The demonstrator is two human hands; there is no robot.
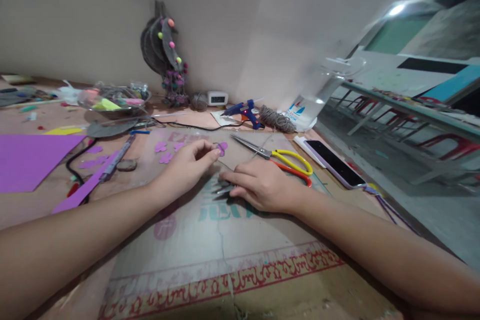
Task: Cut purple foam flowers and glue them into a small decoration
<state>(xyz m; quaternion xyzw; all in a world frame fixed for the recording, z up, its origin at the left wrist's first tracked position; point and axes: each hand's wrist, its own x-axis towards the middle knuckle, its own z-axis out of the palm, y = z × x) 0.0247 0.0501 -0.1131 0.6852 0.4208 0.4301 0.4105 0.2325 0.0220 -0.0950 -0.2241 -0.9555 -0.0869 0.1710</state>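
My left hand (pixel 195 160) is closed in a pinch on a thin grey strand (pixel 225 164) that stretches toward my right hand. At its fingertips is a small purple paper flower (pixel 223 148); whether the strand joins it I cannot tell. My right hand (pixel 262 182), low over the board, is closed around a small dark metal tool with pointed tips (pixel 222 190); its handles are hidden in the palm. Just beyond lie large scissors (pixel 264 152) with one yellow and one orange handle, blades apart. More purple paper flowers (pixel 165 158) lie left of my left hand.
A printed cardboard sheet (pixel 180 255) lies beneath my hands. Purple paper (pixel 33 162) and a pen (pixel 118 160) are left. Behind stand a filled bowl (pixel 112 105), a blue glue gun (pixel 245 111) with a cord, and grey yarn (pixel 277 119). A phone (pixel 335 164) lies right.
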